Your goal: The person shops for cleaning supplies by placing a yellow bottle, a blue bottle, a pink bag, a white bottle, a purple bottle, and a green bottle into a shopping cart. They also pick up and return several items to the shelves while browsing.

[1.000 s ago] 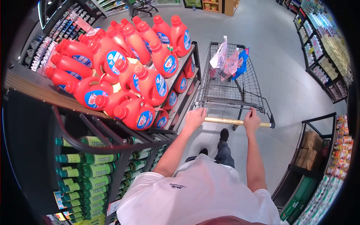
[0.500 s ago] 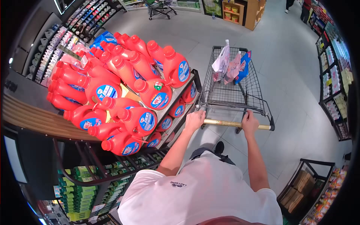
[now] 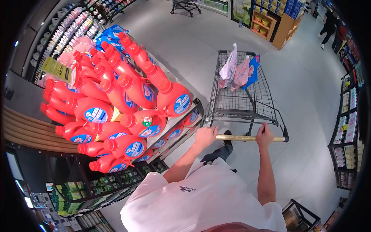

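A wire shopping cart (image 3: pixel 266 101) stands in front of me, with its golden handle (image 3: pixel 239 138) towards my body. My left hand (image 3: pixel 206 136) is closed round the left end of the handle. Nearer the right end, my right hand (image 3: pixel 265 136) is curled on the same bar, its fingertips pointing up. At the cart's far end are a white plastic bag (image 3: pixel 228 69), a pink package (image 3: pixel 241 73) and a blue package (image 3: pixel 253 72). Close to the left of the cart rises a stacked display of red detergent bottles (image 3: pixel 174 98) with blue labels.
A yellow price sign (image 3: pixel 58 69) stands at the display. Shelves (image 3: pixel 349 116) line the right side. Another cart (image 3: pixel 186 5) is at the back, near a wooden stand (image 3: pixel 286 33). A person in dark clothes (image 3: pixel 328 25) walks far right. Tiled floor (image 3: pixel 305 77) stretches ahead.
The red bottle display has shifted left and down in view, and the wooden stand is nearer. Both hands stay at the cart's handle. The people at the far right show more fully.
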Available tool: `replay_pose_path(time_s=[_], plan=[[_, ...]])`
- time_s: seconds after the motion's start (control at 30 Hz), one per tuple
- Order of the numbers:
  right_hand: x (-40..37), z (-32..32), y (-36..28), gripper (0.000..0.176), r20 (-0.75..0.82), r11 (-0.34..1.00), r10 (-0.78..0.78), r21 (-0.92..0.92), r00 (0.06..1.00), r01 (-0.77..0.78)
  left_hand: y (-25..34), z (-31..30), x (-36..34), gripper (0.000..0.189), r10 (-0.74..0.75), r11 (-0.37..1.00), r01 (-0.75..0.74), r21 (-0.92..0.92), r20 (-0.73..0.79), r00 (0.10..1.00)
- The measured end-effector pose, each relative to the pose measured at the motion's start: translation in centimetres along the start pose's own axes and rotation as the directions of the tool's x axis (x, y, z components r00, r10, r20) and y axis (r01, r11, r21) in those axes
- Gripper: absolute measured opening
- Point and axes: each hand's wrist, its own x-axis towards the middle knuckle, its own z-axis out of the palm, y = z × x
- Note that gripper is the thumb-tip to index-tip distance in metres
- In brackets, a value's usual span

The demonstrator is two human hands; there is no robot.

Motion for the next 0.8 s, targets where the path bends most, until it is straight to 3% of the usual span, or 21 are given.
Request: replay_pose_path(time_s=[0.2, 0.37, 0.67, 0.8], plan=[[8.9, 2.8, 1.9, 0.012, 0.073, 0.992, -0.126, -0.021, 0.989, 0.127, 1.0, 0.9, 7.1, 0.034, -0.059, 0.997, 0.056, -0.043, -0.073, 0.996], [16.8, 6.8, 1.1, 0.012, 0.216, 0.993, -0.116, 0.007, 0.970, 0.117, -0.3, 1.5, 12.9, 0.034, -0.105, 0.993, 0.099, -0.065, -0.102, 0.989], [27.3, 13.7, -1.5, 0.013, 0.289, 0.939, -0.343, 0.098, 0.894, 0.329, -2.9, 0.6, 22.4, 0.032, -0.253, 0.968, 0.250, -0.036, -0.159, 0.954], [31.4, 17.0, -3.4, 0.013, 0.354, 0.928, -0.371, 0.103, 0.858, 0.358, -4.4, -0.4, 26.5, 0.031, -0.299, 0.952, 0.303, -0.032, -0.294, 0.908]])
